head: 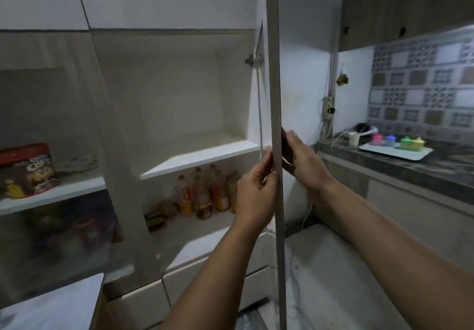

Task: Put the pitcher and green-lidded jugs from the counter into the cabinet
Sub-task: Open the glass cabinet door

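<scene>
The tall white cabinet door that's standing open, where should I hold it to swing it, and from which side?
Grip the tall white cabinet door on its free vertical edge, which faces you edge-on, opposite the hinge. Pinch the thin panel from both faces, as the left hand and right hand do now at mid-height.

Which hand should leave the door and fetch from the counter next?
Right, probably. The right hand is on the cabinet door's counter side, towards the counter; the left hand is on the shelf side and can steady the door.
</scene>
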